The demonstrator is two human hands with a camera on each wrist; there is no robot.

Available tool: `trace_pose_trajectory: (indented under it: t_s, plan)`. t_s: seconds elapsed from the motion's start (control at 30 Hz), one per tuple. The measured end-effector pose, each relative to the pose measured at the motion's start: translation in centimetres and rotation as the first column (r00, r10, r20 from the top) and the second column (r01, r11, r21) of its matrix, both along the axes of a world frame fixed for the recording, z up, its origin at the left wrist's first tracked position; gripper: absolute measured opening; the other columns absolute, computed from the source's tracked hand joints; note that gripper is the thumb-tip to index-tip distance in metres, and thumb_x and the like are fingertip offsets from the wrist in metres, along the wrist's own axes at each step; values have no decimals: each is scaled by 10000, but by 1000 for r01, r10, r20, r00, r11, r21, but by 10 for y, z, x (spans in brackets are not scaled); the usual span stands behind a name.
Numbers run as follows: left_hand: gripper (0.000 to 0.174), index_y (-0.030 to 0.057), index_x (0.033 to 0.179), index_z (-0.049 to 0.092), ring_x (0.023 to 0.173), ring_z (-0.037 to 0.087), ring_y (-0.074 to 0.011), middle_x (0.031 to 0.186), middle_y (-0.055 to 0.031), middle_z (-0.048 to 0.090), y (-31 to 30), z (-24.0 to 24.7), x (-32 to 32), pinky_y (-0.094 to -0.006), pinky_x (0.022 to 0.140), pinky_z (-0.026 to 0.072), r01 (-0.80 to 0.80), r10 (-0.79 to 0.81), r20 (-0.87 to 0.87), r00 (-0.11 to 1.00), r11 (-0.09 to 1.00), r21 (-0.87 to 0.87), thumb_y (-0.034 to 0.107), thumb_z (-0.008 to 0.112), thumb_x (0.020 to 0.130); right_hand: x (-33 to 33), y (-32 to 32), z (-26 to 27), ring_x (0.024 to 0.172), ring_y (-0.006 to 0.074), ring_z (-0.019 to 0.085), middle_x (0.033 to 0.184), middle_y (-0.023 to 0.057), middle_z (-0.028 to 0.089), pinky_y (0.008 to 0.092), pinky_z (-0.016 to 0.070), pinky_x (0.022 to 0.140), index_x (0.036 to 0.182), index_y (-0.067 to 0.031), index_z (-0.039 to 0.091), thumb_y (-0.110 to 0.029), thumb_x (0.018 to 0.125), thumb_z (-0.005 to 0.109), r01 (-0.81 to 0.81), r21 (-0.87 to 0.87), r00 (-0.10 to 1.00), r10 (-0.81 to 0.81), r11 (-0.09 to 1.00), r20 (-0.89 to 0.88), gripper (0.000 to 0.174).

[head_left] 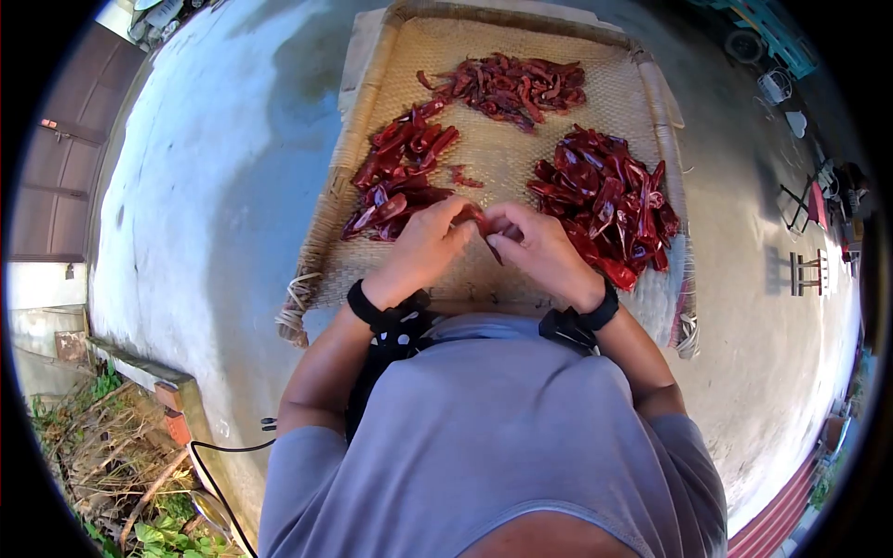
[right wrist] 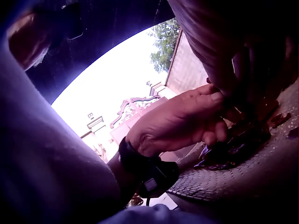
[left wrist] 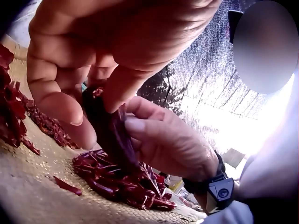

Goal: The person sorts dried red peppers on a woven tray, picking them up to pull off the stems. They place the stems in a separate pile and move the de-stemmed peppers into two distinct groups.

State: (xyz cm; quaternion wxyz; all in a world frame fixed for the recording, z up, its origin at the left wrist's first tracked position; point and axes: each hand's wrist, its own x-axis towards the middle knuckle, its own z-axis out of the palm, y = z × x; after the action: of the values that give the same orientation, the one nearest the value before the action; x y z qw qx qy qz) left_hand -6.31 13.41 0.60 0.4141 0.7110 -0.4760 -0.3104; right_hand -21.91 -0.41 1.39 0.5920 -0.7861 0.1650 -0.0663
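Note:
A dark red dried chili pepper (left wrist: 112,133) is held between both hands over the near part of a woven tray (head_left: 446,42). My left hand (head_left: 426,246) pinches its upper end between thumb and fingers, as the left wrist view shows. From the other side, my right hand (head_left: 544,249) pinches the same pepper with thumb and fingertips. A pile of glossy red peppers (head_left: 605,186) lies to the right, and another pile (head_left: 395,167) to the left. Darker, shrivelled pieces (head_left: 521,88) are heaped at the back. Small red scraps (head_left: 462,177) lie mid-tray. Deep shadow hides the fingertips in the right wrist view.
The tray has a raised rim (head_left: 330,200) with bound corners. Around it spreads a concrete floor (head_left: 205,177). A small stool (head_left: 809,273) stands off to the right, and a blue vehicle (head_left: 777,33) at the far right. A black cable (head_left: 233,449) runs by the left elbow.

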Motion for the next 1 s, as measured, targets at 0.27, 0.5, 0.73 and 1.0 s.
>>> trace_pose_trajectory:
  t_s: [0.27,0.5,0.73,1.0]
  plan:
    - [194,12,1051,601,911,632,-421,948,-223,663,25,20,41,-460,769,497,-93,32,446,895,989,116,167,602,935,-69,-37,7,983,307,626,1079,99,627,384,529,814,1099,-97,668,26,806,605,237,-777,968,-213,583,136,325]
    - [255,105,1091,639,928,662,-405,958,-206,695,45,30,72,-517,807,520,-295,54,646,762,916,271,289,583,923,-101,-59,-2,988,288,559,1126,65,582,404,485,857,1065,-126,703,24,777,644,171,-903,974,-206,395,95,330]
    - [264,84,1099,636,922,663,-406,961,-204,697,51,29,85,-503,786,524,-422,161,670,725,872,247,269,598,914,-95,-61,2,1008,283,593,1109,65,604,397,498,870,1064,-111,703,-69,820,706,234,-870,968,-184,433,169,247]
    - [418,38,1246,590,713,588,-130,941,-62,581,12,45,22,-282,666,500,102,-81,221,972,991,-84,97,715,852,-68,-32,26,865,133,641,1011,68,642,251,515,742,1095,-29,668,-64,919,675,492,-392,860,-363,777,360,180]
